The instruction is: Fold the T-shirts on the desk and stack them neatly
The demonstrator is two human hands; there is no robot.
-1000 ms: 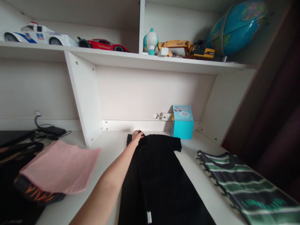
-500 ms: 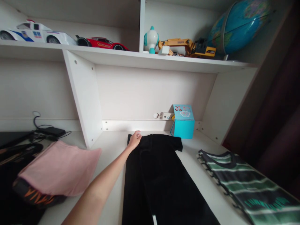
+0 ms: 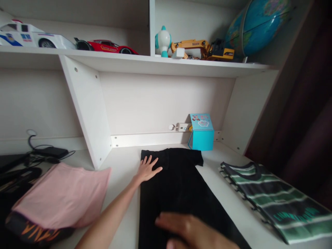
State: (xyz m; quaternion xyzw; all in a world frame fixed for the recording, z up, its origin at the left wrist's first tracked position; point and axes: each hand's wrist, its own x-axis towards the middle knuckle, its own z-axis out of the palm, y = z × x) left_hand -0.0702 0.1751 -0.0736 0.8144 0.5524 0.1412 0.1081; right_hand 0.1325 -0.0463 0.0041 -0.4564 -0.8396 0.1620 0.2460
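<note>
A black garment lies folded lengthwise on the white desk, its short sleeve pointing right near the back. My left hand rests flat on its upper left part with the fingers spread. My right hand lies flat on the garment's lower part at the bottom of the view, fingers stretched out to the left. Neither hand holds anything.
A pink folded cloth lies on dark clothes at the left. A green striped shirt lies at the right. A turquoise box stands at the back wall. Toy cars, a yellow excavator and a globe sit on the shelf above.
My left hand let go of the garment's top edge, slid back a little and spread flat on it. My right hand has come into view and lies on the lower part.
</note>
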